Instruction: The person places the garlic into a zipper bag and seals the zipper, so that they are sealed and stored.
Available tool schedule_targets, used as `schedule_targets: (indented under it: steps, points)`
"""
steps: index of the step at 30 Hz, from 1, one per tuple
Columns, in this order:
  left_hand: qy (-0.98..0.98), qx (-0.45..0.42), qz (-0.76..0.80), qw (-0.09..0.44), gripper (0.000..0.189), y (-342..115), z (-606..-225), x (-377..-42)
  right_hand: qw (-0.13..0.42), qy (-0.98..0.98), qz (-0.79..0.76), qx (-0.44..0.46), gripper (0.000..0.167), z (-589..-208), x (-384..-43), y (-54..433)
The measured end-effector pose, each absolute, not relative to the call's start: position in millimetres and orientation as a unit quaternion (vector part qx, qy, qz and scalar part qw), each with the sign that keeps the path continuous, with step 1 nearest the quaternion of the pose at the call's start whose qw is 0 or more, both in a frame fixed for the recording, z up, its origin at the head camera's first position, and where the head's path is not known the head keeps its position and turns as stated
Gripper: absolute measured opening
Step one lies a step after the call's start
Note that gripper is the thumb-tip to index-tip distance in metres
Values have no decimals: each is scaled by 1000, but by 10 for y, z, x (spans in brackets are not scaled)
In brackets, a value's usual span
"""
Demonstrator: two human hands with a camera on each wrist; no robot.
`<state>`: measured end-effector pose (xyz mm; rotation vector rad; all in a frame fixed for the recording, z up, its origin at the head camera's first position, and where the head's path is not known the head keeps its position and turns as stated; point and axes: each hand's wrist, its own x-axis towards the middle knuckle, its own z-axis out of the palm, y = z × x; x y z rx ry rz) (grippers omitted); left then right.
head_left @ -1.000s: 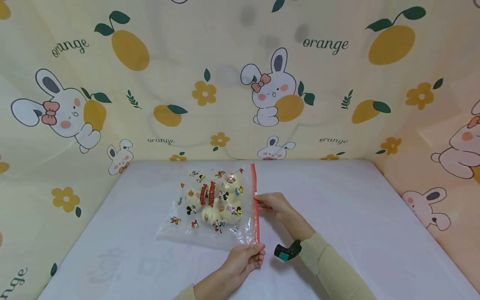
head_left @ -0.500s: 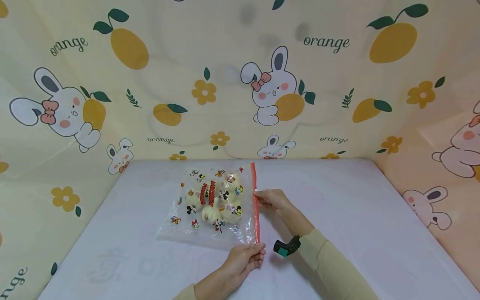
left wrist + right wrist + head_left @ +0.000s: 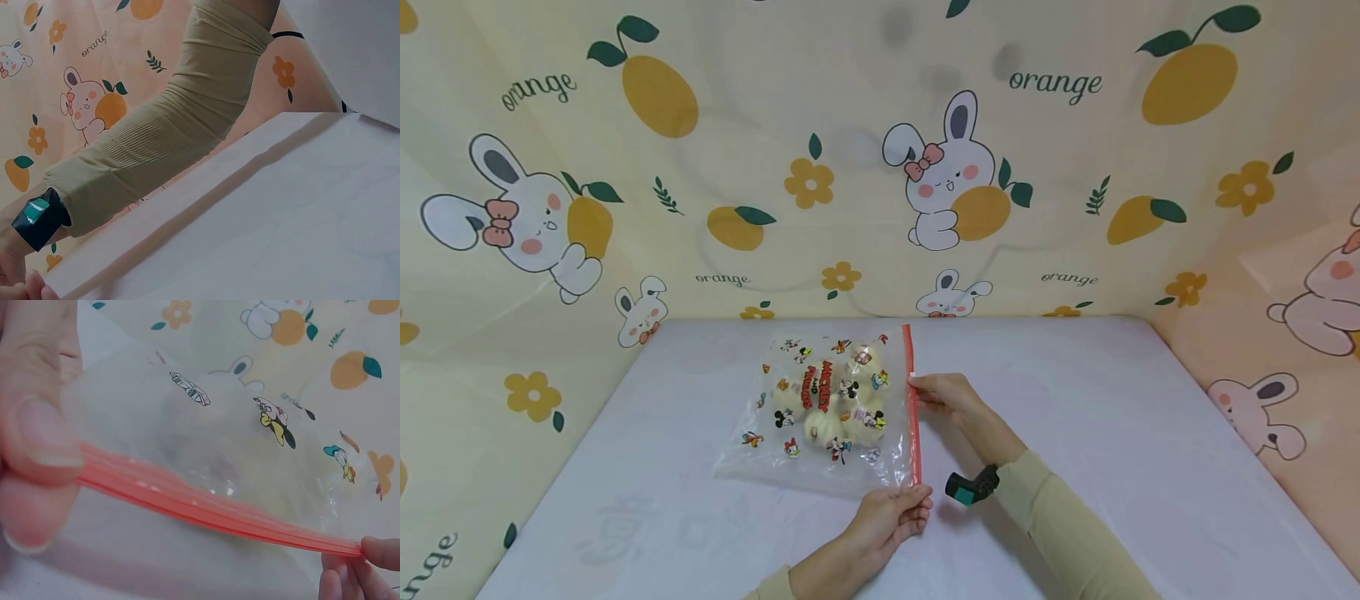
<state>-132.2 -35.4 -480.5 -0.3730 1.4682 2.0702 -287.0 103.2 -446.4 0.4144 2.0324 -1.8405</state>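
A clear zip bag [image 3: 745,458] with cartoon prints lies flat on the white table, its red zip edge [image 3: 913,433] facing right. Inside are several pale, round, creased lumps [image 3: 823,429], blurred in the right wrist view. My left hand [image 3: 887,521] pinches the near end of the red edge between thumb and fingers. Farther up the same edge, my right hand [image 3: 951,396] pinches it at a small white slider [image 3: 913,377]. The right wrist view shows the red strip [image 3: 206,515] stretched between my left fingers [image 3: 44,437] and my right hand [image 3: 369,562].
The white table [image 3: 1075,417] runs back to a curtain [image 3: 850,167] printed with rabbits and oranges, which also hangs along both sides. A black wrist camera [image 3: 970,487] hangs under my right wrist, above the table. My right sleeve [image 3: 156,137] crosses the left wrist view.
My right hand has slid a short way along the red edge, away from me, with the white slider. The left hand and the bag have hardly moved.
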Motion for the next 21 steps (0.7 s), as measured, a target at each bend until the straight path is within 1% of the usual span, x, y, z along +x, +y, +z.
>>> schedule_targets:
  steps: [14, 21]
  points:
    - [550, -117, 781, 271, 30, -350, -4812, -1299, 185, 719, -654, 149, 36, -4439, -2916, 1042]
    - [554, -123, 776, 276, 31, -352, -4805, -1305, 185, 722, -648, 155, 36, -4440, -2949, 1034]
